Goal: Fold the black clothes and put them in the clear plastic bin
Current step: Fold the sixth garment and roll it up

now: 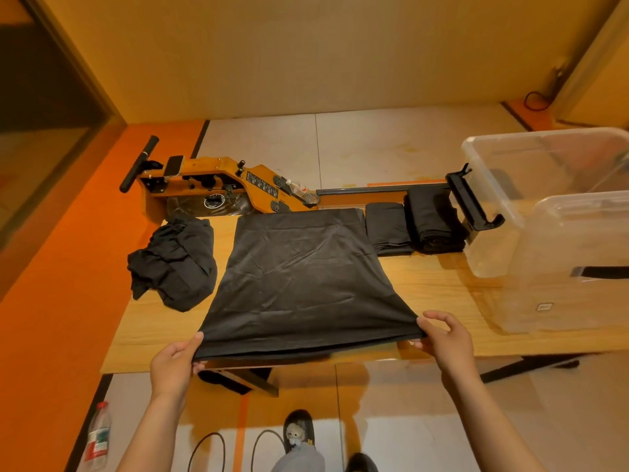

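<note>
No text can be read with certainty. Pale lettering is seen on a dark plate [262, 186] on the orange rowing machine [218, 172] in the upper centre of the frame, but it is too blurred to be made out. The red-and-white label [97, 446] on the plastic bottle [98, 420] at lower left and the small sticker [544, 306] on the clear bin [578, 233] at right are likewise illegible.

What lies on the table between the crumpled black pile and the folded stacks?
In the head view, the spread black cloth lies there, between the pile and the stacks.
</note>
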